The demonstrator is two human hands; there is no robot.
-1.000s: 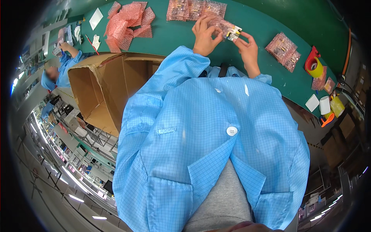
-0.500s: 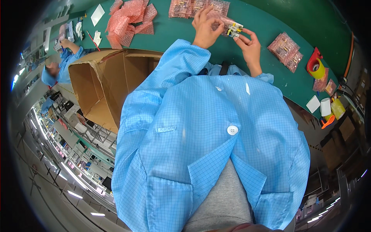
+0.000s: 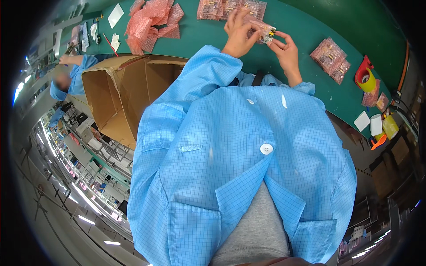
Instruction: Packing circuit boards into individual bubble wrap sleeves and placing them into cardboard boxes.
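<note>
My left hand [image 3: 239, 39] is closed on a pink bubble-wrap bag [image 3: 257, 23], thumb and fingers pinching it near its mouth. A small circuit board [image 3: 269, 36] with yellow and white parts sits partly inside that bag, its end sticking out toward the right. Fingers and thumb of my right hand [image 3: 286, 52] are pinched on this exposed end. Behind my left hand lie several pink bubble-wrap bags with boards inside [image 3: 209, 9]. A further stack of filled pink bags [image 3: 329, 57] rests on the table to the right of my right hand.
A heap of pink bubble-wrap bags [image 3: 148, 22] lies at the far left of the green table [image 3: 195, 42]. An open cardboard box [image 3: 111, 99] stands by its near edge. At right are a red tape dispenser with yellow tape [image 3: 364, 77] and a white cup [image 3: 376, 125]. Another person [image 3: 71, 80] works at left.
The circuit board has gone further into the bubble-wrap bag, so less of it shows. Both hands keep nearly the same place. At left, the other person's arm has shifted.
</note>
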